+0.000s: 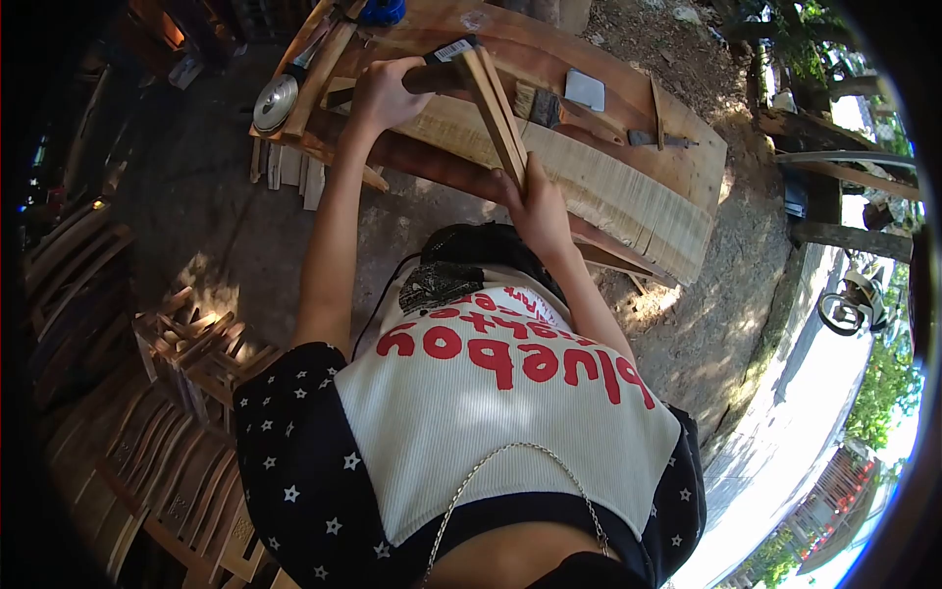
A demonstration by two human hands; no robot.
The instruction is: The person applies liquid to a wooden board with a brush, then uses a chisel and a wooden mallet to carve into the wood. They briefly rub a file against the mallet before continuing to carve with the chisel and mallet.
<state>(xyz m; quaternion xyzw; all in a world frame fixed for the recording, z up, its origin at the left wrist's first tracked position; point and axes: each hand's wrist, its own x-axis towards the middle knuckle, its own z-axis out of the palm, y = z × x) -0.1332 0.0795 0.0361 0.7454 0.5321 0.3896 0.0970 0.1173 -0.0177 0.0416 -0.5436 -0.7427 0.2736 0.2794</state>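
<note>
Here, two hands hold two slats.

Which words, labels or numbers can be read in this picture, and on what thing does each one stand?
"blueboy": large red letters on the white shirt, seen upside down.
Smaller red line next to it on the shirt: too creased and blurred to read.
White label on the dark tool that the left hand grips: too small to read.
Wooden slats in the right hand: no text.
</note>
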